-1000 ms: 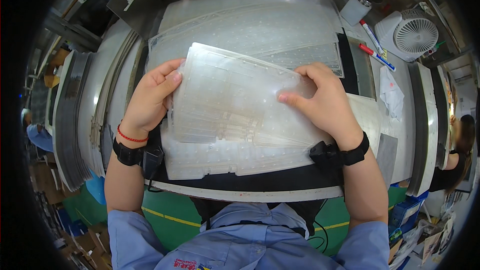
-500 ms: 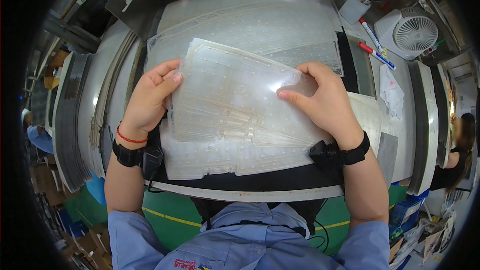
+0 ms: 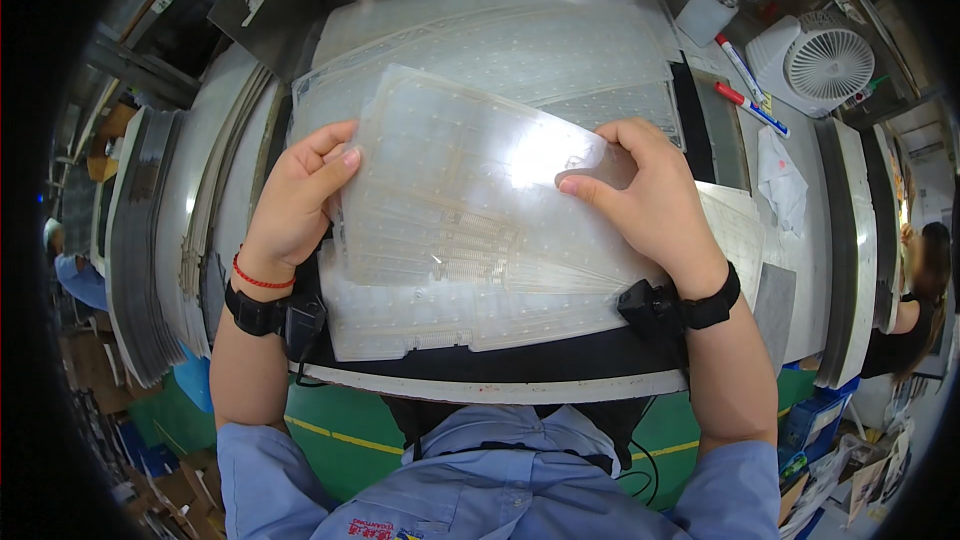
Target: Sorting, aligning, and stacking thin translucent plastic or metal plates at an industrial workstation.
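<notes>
Between my hands is a small bundle of thin, see-through plastic sheets [image 3: 440, 160] with faint printed traces and dots, fanned slightly at the lower edge. My left hand [image 3: 305, 190] pinches their left edge between thumb and fingers. At the upper right corner my right hand [image 3: 640, 190] grips them, thumb on top and fingers behind. Light glares off the upper sheet near my right thumb. Beneath them lie more clear sheets [image 3: 400, 325] with a notched front edge, on a black surface. How many sheets I hold cannot be told.
Larger translucent sheets [image 3: 480, 35] cover the back of the table. At the right are a white fan [image 3: 825, 65], a red marker [image 3: 738, 95], a bottle [image 3: 708, 15] and a crumpled white cloth [image 3: 782, 180]. Stacked plates [image 3: 150, 230] stand at left. Another person [image 3: 915, 310] is at far right.
The held sheets have shifted slightly, their top corner a little higher, and the glare has spread across the top sheet. Both hands keep their grip almost in place.
</notes>
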Tool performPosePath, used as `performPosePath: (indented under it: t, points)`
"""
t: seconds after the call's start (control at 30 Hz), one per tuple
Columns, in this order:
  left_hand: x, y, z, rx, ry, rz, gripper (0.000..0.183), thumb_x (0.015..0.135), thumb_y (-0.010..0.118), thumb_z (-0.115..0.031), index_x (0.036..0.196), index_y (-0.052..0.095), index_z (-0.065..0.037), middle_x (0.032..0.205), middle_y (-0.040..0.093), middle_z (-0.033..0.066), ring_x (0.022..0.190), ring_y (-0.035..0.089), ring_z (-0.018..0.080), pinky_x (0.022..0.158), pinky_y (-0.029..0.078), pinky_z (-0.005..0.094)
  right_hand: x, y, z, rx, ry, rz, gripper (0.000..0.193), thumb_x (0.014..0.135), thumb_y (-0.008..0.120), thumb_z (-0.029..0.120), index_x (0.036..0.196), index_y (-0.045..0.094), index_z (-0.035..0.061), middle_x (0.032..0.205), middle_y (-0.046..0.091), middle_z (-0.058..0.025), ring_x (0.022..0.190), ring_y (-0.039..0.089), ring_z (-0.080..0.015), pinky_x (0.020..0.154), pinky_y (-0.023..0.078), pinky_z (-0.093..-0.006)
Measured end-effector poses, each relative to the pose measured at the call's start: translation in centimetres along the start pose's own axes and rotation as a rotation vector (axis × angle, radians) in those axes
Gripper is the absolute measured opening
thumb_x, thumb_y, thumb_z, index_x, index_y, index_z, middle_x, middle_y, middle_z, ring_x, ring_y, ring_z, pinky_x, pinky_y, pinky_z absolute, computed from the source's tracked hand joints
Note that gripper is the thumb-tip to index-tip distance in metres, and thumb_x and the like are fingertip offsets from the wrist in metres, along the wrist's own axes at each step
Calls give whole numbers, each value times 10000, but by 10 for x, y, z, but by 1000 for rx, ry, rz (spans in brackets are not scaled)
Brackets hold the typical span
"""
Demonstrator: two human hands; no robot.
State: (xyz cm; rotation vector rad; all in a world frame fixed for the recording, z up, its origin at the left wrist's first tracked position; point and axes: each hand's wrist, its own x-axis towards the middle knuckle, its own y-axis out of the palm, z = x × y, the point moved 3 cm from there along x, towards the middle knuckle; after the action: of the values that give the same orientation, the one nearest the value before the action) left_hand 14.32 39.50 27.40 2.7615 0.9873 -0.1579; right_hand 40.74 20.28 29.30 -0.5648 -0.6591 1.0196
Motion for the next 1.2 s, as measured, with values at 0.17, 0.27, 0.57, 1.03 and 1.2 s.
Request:
performPosePath:
  t: [0.17, 0.27, 0.57, 1.03, 1.2]
  points:
    - [0, -2, 3, -26, 22, 4, 358, 1017, 546, -110, 1336, 504, 47, 1144, 697, 99, 1008, 670, 120, 909, 518, 247, 0, -1, 1, -19, -12, 23, 415, 726, 845, 265, 955, 648, -19, 908, 623, -161, 887, 601, -324, 809, 478, -389]
    - [0, -6, 5, -47, 50, 31, 367, 1015, 545, -101, 1347, 493, 46, 1147, 695, 98, 1011, 670, 121, 911, 519, 253, 0, 1, -1, 24, -16, 41, 421, 732, 841, 269, 969, 649, -20, 913, 638, -175, 886, 610, -334, 811, 483, -393]
    - [-2, 4, -3, -8, 6, 20, 429, 1000, 561, -92, 1389, 464, 60, 1195, 684, 123, 1040, 675, 142, 927, 522, 262, -2, 2, -4, -6, -15, -2, 451, 738, 843, 279, 1005, 649, -28, 943, 662, -208, 899, 634, -356, 817, 500, -405]
    - [1, -2, 2, -31, -20, 27, 414, 1014, 552, -125, 1380, 482, 55, 1206, 679, 123, 1049, 673, 141, 925, 526, 264, -1, 0, -3, -19, -30, -29, 445, 729, 848, 269, 994, 652, -30, 988, 656, -194, 933, 626, -340, 827, 491, -403]
    - [-1, 0, 1, -53, 21, 26, 422, 1017, 541, -116, 1390, 462, 63, 1211, 675, 125, 1063, 669, 146, 936, 523, 269, 0, 0, -1, 33, 24, 35, 417, 726, 848, 248, 971, 653, -28, 936, 658, -182, 879, 635, -332, 791, 495, -391]
